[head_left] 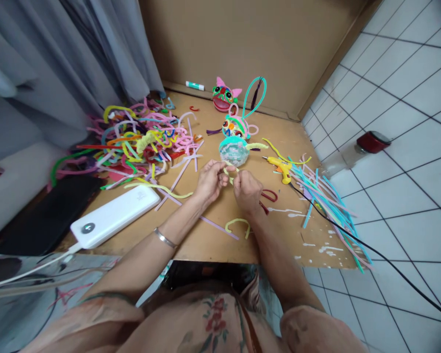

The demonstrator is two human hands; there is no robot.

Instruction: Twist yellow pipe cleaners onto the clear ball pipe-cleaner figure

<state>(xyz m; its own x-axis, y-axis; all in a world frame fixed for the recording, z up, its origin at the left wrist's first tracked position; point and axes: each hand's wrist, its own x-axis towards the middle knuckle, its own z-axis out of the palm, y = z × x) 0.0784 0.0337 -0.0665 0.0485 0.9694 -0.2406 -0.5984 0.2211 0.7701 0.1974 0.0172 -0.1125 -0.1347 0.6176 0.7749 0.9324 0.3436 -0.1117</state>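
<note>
Between my two hands is a pale yellow pipe cleaner (227, 171), bent into a small curve. My left hand (212, 180) pinches one part of it with thumb and fingers. My right hand (247, 190) is closed in a fist around another part. Just beyond my fingers sits a clear bowl-like piece with a turquoise rim (234, 150) and a pale yellow strip sticking out to the right. Red-handled scissors (269, 196) lie partly hidden behind my right hand. A bent yellow pipe cleaner (248, 226) rests on the table near my right wrist.
A tangled heap of coloured pipe cleaners (143, 139) covers the left. A white power bank (115, 215) lies in front of it. On the right are a yellow glue gun (282, 169) with a black cord and straight pipe cleaners (327, 206). Two decorated animal heads (237, 126) stand behind.
</note>
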